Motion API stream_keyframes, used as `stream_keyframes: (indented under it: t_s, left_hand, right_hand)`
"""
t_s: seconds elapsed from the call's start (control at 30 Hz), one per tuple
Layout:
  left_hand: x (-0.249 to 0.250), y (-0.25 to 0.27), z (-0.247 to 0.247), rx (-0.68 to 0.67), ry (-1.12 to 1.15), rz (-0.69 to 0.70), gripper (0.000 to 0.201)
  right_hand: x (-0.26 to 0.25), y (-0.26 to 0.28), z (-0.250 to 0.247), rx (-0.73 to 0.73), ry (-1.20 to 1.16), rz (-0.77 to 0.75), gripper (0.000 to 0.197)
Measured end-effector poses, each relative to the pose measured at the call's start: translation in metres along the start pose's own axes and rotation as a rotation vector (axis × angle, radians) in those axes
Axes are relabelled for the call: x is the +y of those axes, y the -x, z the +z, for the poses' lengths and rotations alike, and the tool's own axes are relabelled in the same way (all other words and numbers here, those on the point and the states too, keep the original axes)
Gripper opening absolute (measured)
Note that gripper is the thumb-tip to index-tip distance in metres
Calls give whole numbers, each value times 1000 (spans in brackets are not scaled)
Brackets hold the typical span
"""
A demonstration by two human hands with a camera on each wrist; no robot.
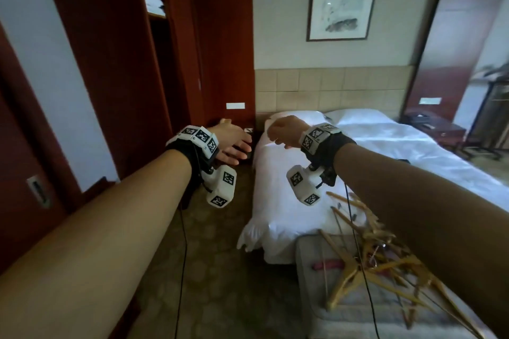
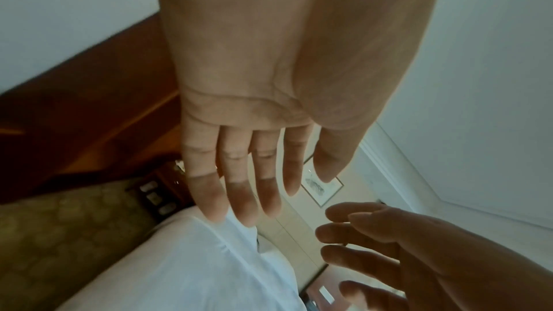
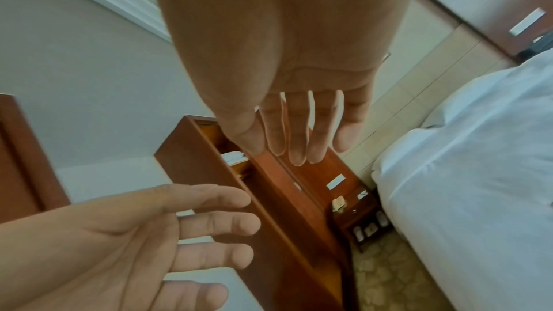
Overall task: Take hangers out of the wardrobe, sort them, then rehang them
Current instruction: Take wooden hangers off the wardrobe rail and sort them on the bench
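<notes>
Both hands are hanging empty in the air beside the bed (image 1: 371, 146): the left hand (image 1: 232, 143) with fingers straight and spread, the right hand (image 1: 283, 131) loosely relaxed. The wooden hangers (image 1: 380, 253) are lying heaped at the bed's foot, the wardrobe (image 1: 154, 63) standing open left of the bed.

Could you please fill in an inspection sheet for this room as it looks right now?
Surface: grey bench at the foot of the white bed.
Job's things: wooden hangers piled in a tangle on the bench; wardrobe open.
Clutter: nothing seen.
Grippers: left hand open, holds nothing; right hand relaxed, holds nothing.
Cables: black wrist cables cross the pile.
Surroundings: framed picture, patterned carpet.
</notes>
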State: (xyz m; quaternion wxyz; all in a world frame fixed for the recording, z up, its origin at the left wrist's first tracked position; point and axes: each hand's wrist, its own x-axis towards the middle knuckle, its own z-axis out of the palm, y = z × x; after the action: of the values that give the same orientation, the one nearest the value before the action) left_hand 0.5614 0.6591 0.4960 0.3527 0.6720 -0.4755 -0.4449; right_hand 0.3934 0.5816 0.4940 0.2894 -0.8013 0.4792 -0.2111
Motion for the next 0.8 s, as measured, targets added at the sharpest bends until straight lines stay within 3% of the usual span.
stream_keyframes:
  t_s: [0.13,0.27,0.4,0.53,0.8]
  left_hand:
    - [6,-76,40,-91,14,-11,16]
    - [3,-143,75,-180,4,1,12]
    - [5,-204,111,-213,32,22,7]
    - [3,-244,154,-306,78,18,10]
    - [-6,-302,258,-420,69,-10,11]
  right_hand:
    - [56,-36,-16,55,42,98,11]
    - [109,-64,-25,96,44,232,27]
    - [166,-74,-34,159,-2,353,17]
    - [223,-67,-43,186,-14,472,8]
    - [345,-50,-56,192,11,669,25]
